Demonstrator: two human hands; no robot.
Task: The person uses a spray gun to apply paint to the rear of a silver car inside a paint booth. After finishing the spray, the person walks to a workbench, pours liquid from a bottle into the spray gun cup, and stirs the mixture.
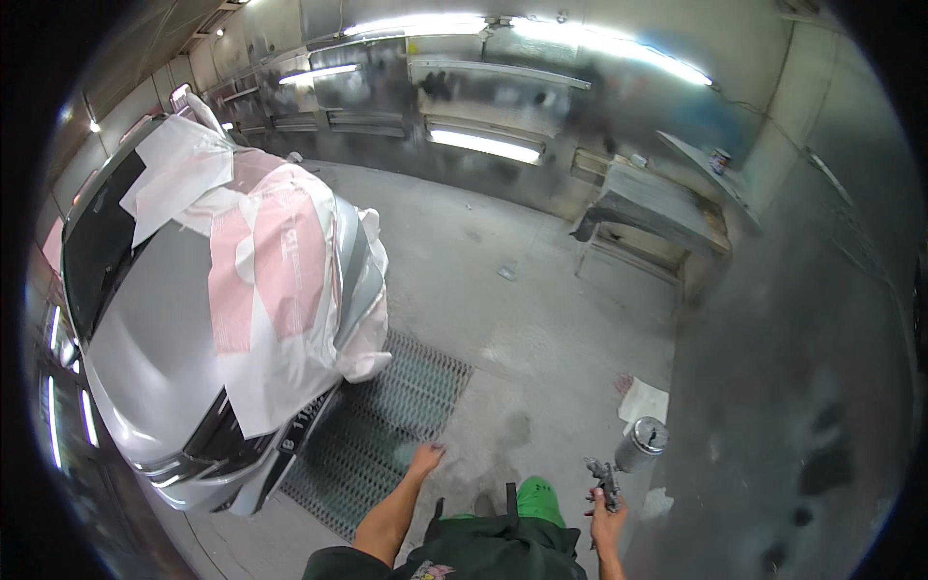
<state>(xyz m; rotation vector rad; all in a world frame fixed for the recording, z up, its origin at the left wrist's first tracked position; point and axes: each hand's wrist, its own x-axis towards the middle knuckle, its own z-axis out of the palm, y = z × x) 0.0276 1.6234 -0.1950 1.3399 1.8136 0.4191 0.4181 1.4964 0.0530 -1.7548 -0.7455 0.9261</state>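
My right hand (607,522) grips a spray gun (601,483) low on the right. A cylindrical metal cup (642,447) with a lid seems joined to the gun's far right side. To the left, my left hand (428,456) hangs in front of my body with its fingers curled, and nothing shows in it. Beyond that hand, on the left, stands a silver car (155,319). Pink and white masking sheets (282,256) cover part of its hood and the side nearer the middle. Neither hand touches the car.
A metal floor grate (416,382) lies beside the car's front. At the far right, a grey panel-like piece (657,203) rests on a stand by the wall, near a small can (719,160). White paper (642,402) lies on the floor near the right wall (793,416).
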